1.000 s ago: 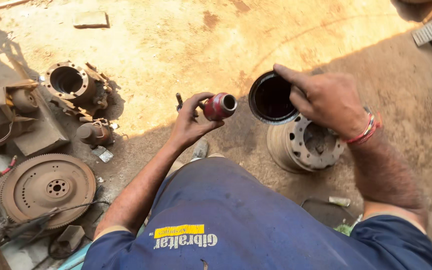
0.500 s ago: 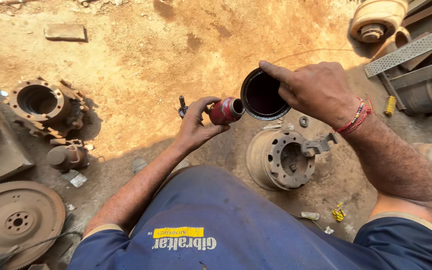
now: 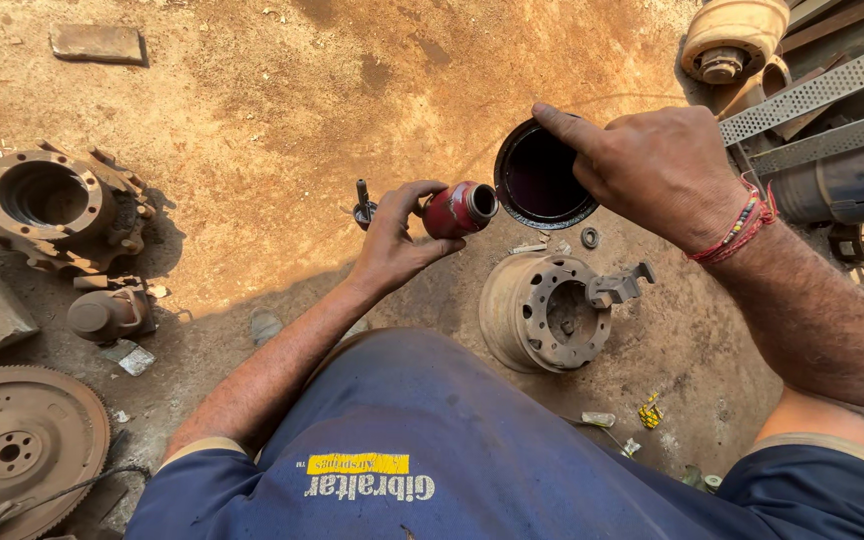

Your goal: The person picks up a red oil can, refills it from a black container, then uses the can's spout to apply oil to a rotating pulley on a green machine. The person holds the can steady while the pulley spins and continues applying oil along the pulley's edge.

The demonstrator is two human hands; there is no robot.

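Observation:
My left hand grips a small red can, tipped on its side with its open mouth toward a black round cup. My right hand holds that cup by its rim, opening facing me, its inside dark. Can and cup are nearly touching, above the dirt ground. Below them lies a rusty wheel hub with a bracket on its top face.
A rusty housing and a small cylinder part lie at left, a toothed flywheel at bottom left. A bolt stands behind my left hand. Perforated metal channels and a drum sit at top right.
The view has shifted right, so the left parts slid toward the edge. The can and cup have stayed close together, the can tilted a bit more toward the cup.

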